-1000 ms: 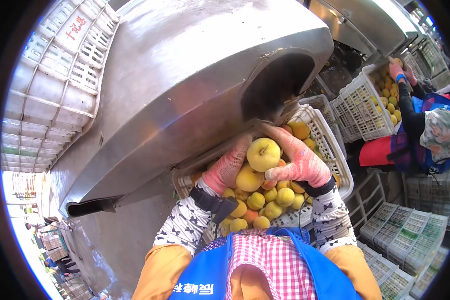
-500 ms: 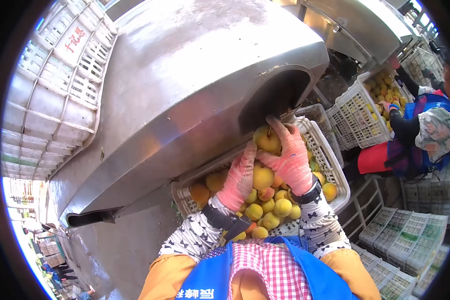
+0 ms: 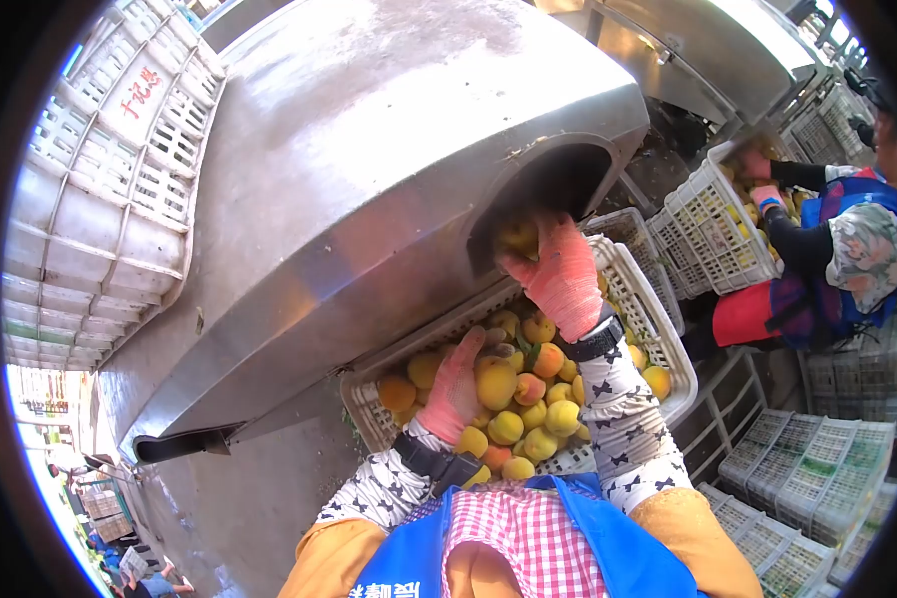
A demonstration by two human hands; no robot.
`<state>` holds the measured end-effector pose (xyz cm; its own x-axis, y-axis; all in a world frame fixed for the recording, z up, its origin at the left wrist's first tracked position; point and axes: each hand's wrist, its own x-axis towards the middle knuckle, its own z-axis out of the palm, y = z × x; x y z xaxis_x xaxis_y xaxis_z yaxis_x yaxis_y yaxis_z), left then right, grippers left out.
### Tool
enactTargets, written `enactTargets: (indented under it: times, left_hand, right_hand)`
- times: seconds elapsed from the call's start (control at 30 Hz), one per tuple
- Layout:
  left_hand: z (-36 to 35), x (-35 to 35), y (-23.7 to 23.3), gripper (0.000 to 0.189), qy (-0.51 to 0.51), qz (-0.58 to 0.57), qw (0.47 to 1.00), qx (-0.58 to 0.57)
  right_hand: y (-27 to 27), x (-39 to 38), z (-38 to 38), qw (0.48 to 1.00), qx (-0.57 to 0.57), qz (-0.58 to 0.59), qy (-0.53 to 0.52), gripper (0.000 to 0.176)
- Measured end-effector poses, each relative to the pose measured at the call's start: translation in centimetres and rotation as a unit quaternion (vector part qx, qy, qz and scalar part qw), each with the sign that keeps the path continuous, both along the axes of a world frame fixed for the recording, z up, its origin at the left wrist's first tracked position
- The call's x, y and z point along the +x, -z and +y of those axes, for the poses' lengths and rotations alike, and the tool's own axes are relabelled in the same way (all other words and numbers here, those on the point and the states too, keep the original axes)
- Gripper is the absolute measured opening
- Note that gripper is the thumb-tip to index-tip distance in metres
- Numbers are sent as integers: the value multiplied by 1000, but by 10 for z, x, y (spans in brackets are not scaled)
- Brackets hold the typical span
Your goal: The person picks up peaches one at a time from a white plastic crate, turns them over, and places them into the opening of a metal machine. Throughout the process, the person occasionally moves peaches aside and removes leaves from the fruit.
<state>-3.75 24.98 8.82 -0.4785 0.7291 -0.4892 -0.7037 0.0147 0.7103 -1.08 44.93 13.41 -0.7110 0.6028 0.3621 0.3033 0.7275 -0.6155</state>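
Note:
My right hand (image 3: 560,279), in a pink knit glove, reaches into the dark opening (image 3: 576,179) of the metal machine. A yellow peach (image 3: 517,235), blurred and in shadow, sits between its thumb and fingers. My left hand (image 3: 453,391), gloved alike, curls round the left side of a large yellow peach (image 3: 496,383) above the others. Below both hands, a white plastic crate (image 3: 676,364) holds many yellow and red-blushed peaches (image 3: 538,439). A green leaf lies among them.
The sloping metal machine (image 3: 369,130) rises in front of me. A tall white crate (image 3: 110,169) stands at left. At right, a person (image 3: 852,249) in pink gloves handles fruit in another white crate (image 3: 713,224). Stacked crates (image 3: 807,473) stand lower right.
My right hand has moved up and forward with a peach into the machine's opening. My left hand has drawn apart from it, staying low over the crate at a peach.

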Motion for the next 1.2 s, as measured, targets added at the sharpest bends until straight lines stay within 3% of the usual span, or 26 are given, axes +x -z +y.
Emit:
enactTargets:
  times: [0.03,0.1,0.17,0.2,0.23,0.27,0.3,0.33,0.37,0.43,0.47,0.5,0.53,0.57,0.63,0.7,0.77,0.83,0.9,0.97,1.03,1.1,1.2]
  left_hand:
    - [1,4,-8,43,-7,41,998,-39]
    - [2,7,-15,44,-26,7,999,-22]
    - [0,6,-2,44,-40,-29,999,-6]
    - [-3,-2,25,37,-8,-39,996,85]
    - [-2,-5,29,57,21,-51,983,175]
    - [-5,-4,33,57,20,-56,984,171]
    - [-3,-5,20,56,24,146,983,112]
    - [-1,-7,14,55,25,343,938,47]
    - [-1,-10,15,55,17,341,939,41]
    - [1,-16,18,44,13,279,958,68]
    - [0,-11,-7,38,21,459,888,1]
    - [0,-13,-4,38,19,460,888,0]
    - [2,-14,0,37,-11,143,975,171]
    - [4,-14,3,37,-38,-195,927,317]
    - [9,-10,-12,41,-37,-189,937,290]
    - [11,-6,-18,45,-6,22,985,169]
    - [10,-1,-32,48,-17,31,987,158]
    - [16,10,-45,51,-24,34,988,150]
    - [29,21,-51,54,-68,112,983,125]
    - [33,15,-50,53,-64,105,985,124]
    - [38,13,-54,53,-97,22,973,208]
    - [26,11,-43,50,-82,53,978,183]
    - [1,8,-5,43,-36,123,992,-5]
  right_hand:
    - [1,-6,3,999,22,-45,5,56]
    - [-1,-24,9,995,43,-92,11,53]
    - [-8,-44,10,990,16,-138,-3,65]
    - [-23,-41,7,996,-18,-83,34,68]
    - [-22,-35,12,995,-19,-87,35,68]
    - [-19,-26,16,998,40,41,12,70]
    - [-14,-20,15,981,96,168,-13,71]
    - [-55,1,-10,973,-117,199,-13,73]
    - [-49,17,-22,973,-122,195,-21,73]
    - [-35,47,-29,983,-156,20,-93,71]
    - [-25,58,-40,977,-183,-13,-111,73]
    - [-18,67,-50,968,-210,-46,-126,76]
    - [-17,72,-61,967,-211,-75,-125,76]
    - [0,73,-68,971,-209,-33,-115,76]
    - [-2,78,-65,968,-191,24,-162,76]
    - [-3,80,-62,976,-143,41,-159,76]
    - [-6,82,-67,982,-97,57,-154,77]
    - [-13,83,-78,996,-26,48,-76,77]
    - [-3,77,-79,998,6,58,-34,77]
    - [-5,65,-71,998,12,58,-19,79]
    - [0,39,-45,994,15,112,5,73]
    - [8,16,-16,994,53,91,42,70]
    - [12,-6,-8,998,10,61,17,55]
